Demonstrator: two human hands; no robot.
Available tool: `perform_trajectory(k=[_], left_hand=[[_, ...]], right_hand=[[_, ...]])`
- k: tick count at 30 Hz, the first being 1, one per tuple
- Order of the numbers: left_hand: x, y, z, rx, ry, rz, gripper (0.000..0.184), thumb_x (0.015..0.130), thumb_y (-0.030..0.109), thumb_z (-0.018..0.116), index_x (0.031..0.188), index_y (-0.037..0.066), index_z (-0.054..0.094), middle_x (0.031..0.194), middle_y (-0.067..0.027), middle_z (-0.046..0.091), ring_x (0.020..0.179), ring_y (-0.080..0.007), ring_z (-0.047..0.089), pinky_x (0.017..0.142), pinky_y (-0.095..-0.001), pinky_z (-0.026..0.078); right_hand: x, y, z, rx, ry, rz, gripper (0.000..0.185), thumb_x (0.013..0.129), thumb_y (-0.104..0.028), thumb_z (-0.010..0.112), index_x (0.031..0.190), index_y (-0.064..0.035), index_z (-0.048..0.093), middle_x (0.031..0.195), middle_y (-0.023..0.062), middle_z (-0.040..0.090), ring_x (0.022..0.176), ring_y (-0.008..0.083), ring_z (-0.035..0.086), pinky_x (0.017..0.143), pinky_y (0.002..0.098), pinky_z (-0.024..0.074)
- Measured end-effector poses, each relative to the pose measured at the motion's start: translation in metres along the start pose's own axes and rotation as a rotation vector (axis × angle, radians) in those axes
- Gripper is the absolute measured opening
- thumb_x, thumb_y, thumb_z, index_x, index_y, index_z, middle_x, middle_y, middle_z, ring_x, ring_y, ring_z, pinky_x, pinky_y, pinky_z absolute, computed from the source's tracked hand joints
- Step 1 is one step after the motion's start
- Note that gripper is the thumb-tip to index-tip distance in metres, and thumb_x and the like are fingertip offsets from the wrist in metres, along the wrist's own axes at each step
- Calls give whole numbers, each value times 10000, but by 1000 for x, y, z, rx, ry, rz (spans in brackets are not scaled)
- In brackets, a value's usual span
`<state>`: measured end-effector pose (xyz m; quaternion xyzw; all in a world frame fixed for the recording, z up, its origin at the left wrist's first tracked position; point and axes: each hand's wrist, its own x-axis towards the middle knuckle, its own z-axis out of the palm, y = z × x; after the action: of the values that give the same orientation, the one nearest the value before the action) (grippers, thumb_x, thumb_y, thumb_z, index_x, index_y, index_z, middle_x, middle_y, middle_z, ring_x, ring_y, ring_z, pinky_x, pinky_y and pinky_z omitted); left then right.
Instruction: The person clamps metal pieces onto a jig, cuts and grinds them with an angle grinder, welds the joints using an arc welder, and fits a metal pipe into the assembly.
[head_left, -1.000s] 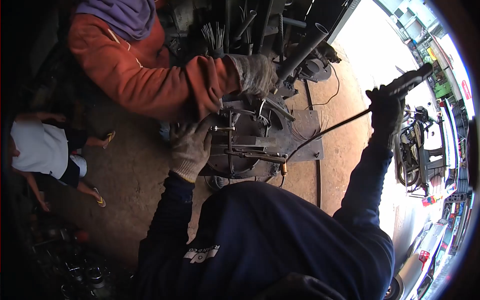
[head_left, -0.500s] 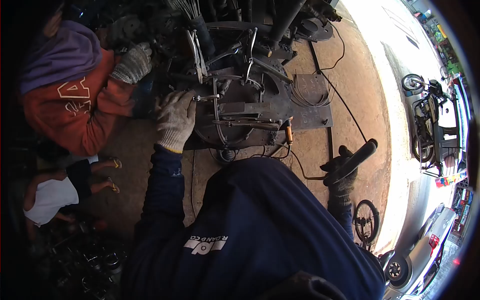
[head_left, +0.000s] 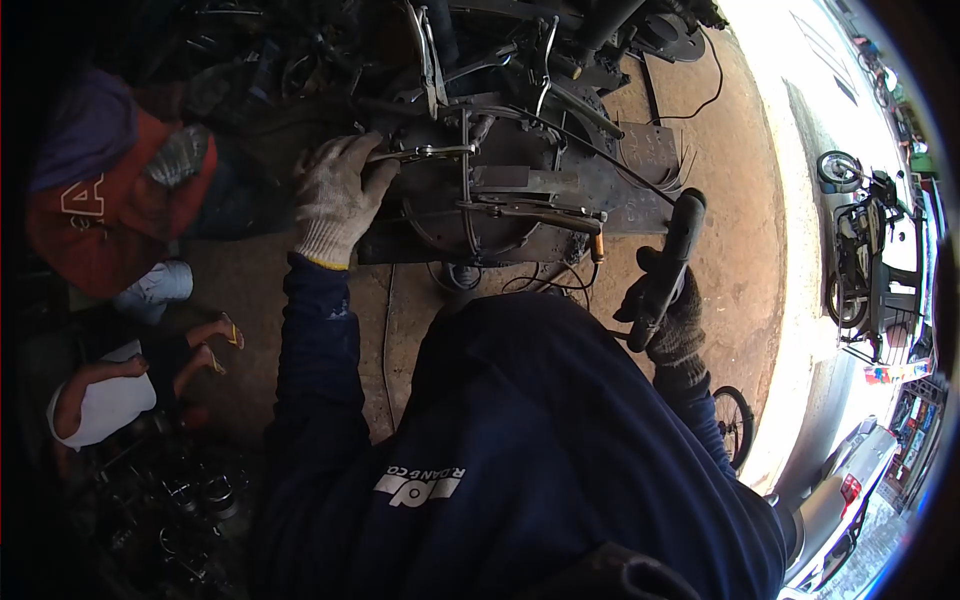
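My left hand (head_left: 340, 190), in a pale knit glove, is closed around the handle end of locking pliers (head_left: 430, 153). Their jaws sit on a thin curved metal bar (head_left: 466, 185) above a dark round metal plate (head_left: 420, 228). My right hand (head_left: 672, 310), in a dark glove, grips a black welding electrode holder (head_left: 680, 240). From its top a long thin electrode (head_left: 610, 160) slants up and left over the metalwork. More locking pliers (head_left: 432, 70) stand at the back of the work, and another clamp (head_left: 530, 213) lies across the front.
A co-worker in a red top (head_left: 110, 190) is at the left, with a gloved hand (head_left: 178, 155) near the chest. Another person in a white shirt (head_left: 105, 400) is lower left. Cables (head_left: 390, 340) run over the floor. A motorcycle (head_left: 860, 250) and a car (head_left: 850, 490) stand at right.
My right hand has moved up with the electrode holder, and the electrode has swung left over the metalwork. My left hand stays at the pliers. The co-worker's gloved hand has drawn back left.
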<state>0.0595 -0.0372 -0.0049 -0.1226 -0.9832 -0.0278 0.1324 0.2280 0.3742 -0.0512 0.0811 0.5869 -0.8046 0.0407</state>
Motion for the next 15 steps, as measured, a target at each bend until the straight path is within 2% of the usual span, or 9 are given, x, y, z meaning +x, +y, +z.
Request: perform_trajectory(k=[1, 2, 3, 5, 9, 11, 15], left_hand=[[0, -9, 4, -227, -12, -48, 396, 910, 339, 712, 1237, 118, 680, 1241, -125, 678, 1177, -294, 636, 1038, -487, 469], [-1, -16, 9, -456, -27, -99, 399, 903, 321, 740, 1230, 102, 678, 1224, -136, 678, 1139, -285, 660, 990, -442, 524], [-2, -20, 12, -473, -36, -98, 399, 903, 321, 740, 1230, 102, 678, 1224, -136, 678, 1139, -285, 660, 990, -442, 524], [-1, -25, 10, -515, 6, -10, 420, 890, 279, 769, 1230, 54, 670, 1214, -164, 673, 1042, -296, 702, 891, -372, 580], [-1, -29, 17, -653, -11, -53, 443, 894, 283, 772, 1240, 32, 657, 1196, -159, 677, 1022, -276, 713, 893, -379, 580], [0, -28, 21, -819, 53, -121, 460, 884, 263, 793, 1247, 20, 647, 1179, -150, 681, 1019, -250, 715, 883, -359, 581], [-1, -35, 36, -908, 45, -121, 468, 876, 237, 806, 1258, 23, 641, 1169, -149, 683, 1021, -234, 710, 869, -342, 578]], right_hand=[[-1, -2, 9, -177, 20, -14, 571, 824, -86, 822, 1303, -15, 519, 1160, 106, 663, 878, 186, 700, 720, 332, 625], [-2, 1, 16, -187, 32, -6, 571, 824, -86, 822, 1303, -15, 519, 1160, 106, 663, 878, 186, 700, 720, 332, 625], [-4, 2, 22, -231, 54, 1, 566, 823, -81, 821, 1299, -17, 522, 1155, 102, 663, 878, 177, 698, 720, 325, 624], [-5, 3, 34, -290, 88, 12, 561, 822, -77, 821, 1296, -19, 525, 1151, 98, 663, 878, 169, 695, 720, 318, 622], [-3, 0, 68, -195, 144, 65, 541, 834, -104, 813, 1291, -24, 534, 1030, 71, 668, 858, 165, 695, 707, 316, 620], [-3, -2, 78, -168, 161, 93, 538, 837, -95, 808, 1292, -22, 531, 1027, 71, 667, 855, 169, 696, 706, 316, 621], [-2, 4, 88, -206, 226, 94, 532, 851, -74, 786, 1305, -10, 516, 1030, 78, 659, 835, 173, 696, 698, 314, 625]])
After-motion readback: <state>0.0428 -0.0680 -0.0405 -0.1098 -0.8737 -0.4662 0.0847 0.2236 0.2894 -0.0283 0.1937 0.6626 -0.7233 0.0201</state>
